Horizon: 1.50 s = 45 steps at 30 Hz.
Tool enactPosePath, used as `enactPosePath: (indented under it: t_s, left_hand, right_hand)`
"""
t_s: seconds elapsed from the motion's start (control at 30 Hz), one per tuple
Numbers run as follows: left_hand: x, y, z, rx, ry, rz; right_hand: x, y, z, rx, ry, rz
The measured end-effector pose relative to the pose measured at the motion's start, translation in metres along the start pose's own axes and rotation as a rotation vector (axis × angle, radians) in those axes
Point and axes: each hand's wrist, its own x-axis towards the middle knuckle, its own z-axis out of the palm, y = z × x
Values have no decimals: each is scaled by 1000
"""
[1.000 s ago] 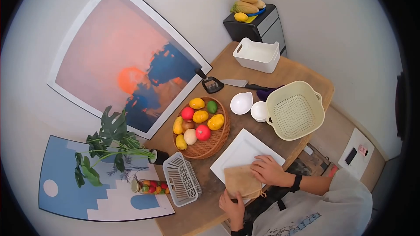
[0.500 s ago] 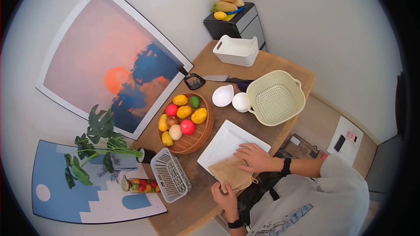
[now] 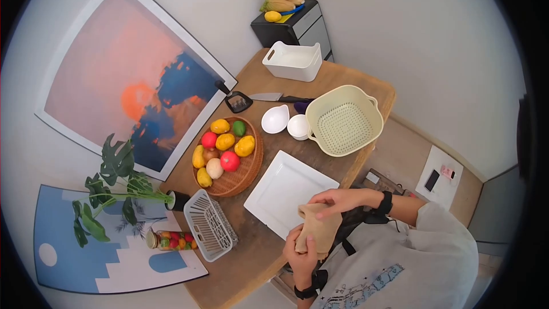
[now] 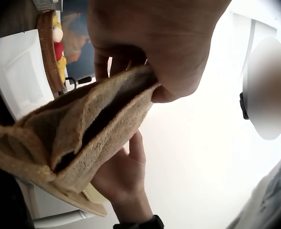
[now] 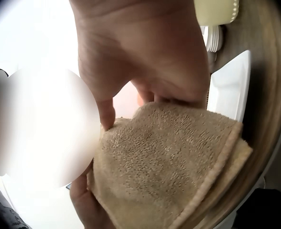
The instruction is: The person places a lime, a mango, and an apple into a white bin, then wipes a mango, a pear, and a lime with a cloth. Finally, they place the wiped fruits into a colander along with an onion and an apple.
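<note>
A folded tan cloth [image 3: 318, 228] is lifted off the table, held between both hands just past the near edge of the white square plate [image 3: 286, 189]. My left hand [image 3: 301, 250] grips its lower end; in the left wrist view the cloth [image 4: 78, 138] is pinched between thumb and fingers. My right hand [image 3: 330, 201] pinches the cloth's top edge; in the right wrist view the cloth [image 5: 169, 162] hangs under the fingers. The plate [image 5: 231, 90] lies bare on the wooden table [image 3: 263, 246].
A wicker basket of fruit [image 3: 227, 154] sits left of the plate. A cream colander [image 3: 342, 121], two small white bowls [image 3: 286, 123], a knife [image 3: 280, 98] and a white tub [image 3: 293, 60] lie farther back. A white wire rack [image 3: 209, 223] and a jar [image 3: 168, 240] stand near left.
Both hands have lifted the cloth from the plate's near corner and drawn it toward my body. The plate is now uncovered. The head view shifted, so the table appears further left.
</note>
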Motion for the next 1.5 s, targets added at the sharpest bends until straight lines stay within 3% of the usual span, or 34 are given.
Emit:
enactPosePath:
  t_s: [0.03, 0.13, 0.17, 0.23, 0.37, 0.5, 0.6, 0.7, 0.8, 0.9, 0.97, 1.0, 1.03, 1.07, 1.13, 1.2, 1.23, 1.27, 1.3, 1.4, 1.5]
  left_hand:
    - [2, -1, 1, 18, -23, 15]
    - [9, -21, -1, 26, -7, 119]
    - [10, -30, -3, 124, 8, 82]
    - [11, -50, -8, 325, 38, 21]
    - [15, -90, -13, 609, 31, 116]
    - [17, -107, -3, 752, 7, 105]
    - [15, -115, -5, 797, -7, 95]
    - [18, -114, -4, 847, -23, 110]
    - [17, -116, -3, 846, 10, 118]
    - [3, -124, -16, 824, 125, 78]
    - [-8, -130, -34, 796, 284, -26]
    - [-15, -137, -44, 730, 383, -164]
    - [-21, -142, -51, 657, 482, -307]
    - [-18, -140, -53, 748, 537, -244]
    - [-15, -135, -64, 956, 609, -127]
    - [-24, -139, -79, 995, 467, -219]
    - [-16, -127, -77, 1040, 438, -219]
    - [-12, -120, -78, 1085, 402, -217]
    - [-12, -120, -78, 1056, 366, -216]
    - [-11, -116, -80, 1020, 289, -143]
    - [-22, -117, -101, 979, 82, -94]
  right_hand:
    - [-5, 0, -2, 28, 7, 41]
    - [-32, -1, -20, -86, 282, -84]
    - [-43, -7, -27, -65, 384, -95]
    - [-69, -35, -42, -49, 587, -115]
    - [-108, -88, -90, -163, 947, -150]
    - [-113, -121, -151, -341, 1276, -282]
    - [-93, -140, -197, -498, 1385, -377]
    - [-66, -153, -245, -491, 1365, -334]
    - [-27, -131, -313, -439, 1356, -379]
    - [-2, -98, -357, -509, 1316, -141]
    - [18, -46, -374, -816, 1408, -326]
    - [21, -44, -364, -957, 1361, -279]
    - [19, -52, -329, -1058, 1278, -394]
    - [24, -45, -305, -1121, 1226, -491]
    - [13, -75, -212, -1053, 918, -451]
    - [16, -58, -142, -1092, 786, -557]
    - [14, -68, -112, -949, 586, -546]
    - [18, -34, -94, -874, 467, -591]
    - [16, -35, -72, -822, 371, -590]
    - [20, 3, -56, -917, 276, -572]
    - [10, 32, -70, -968, 284, -472]
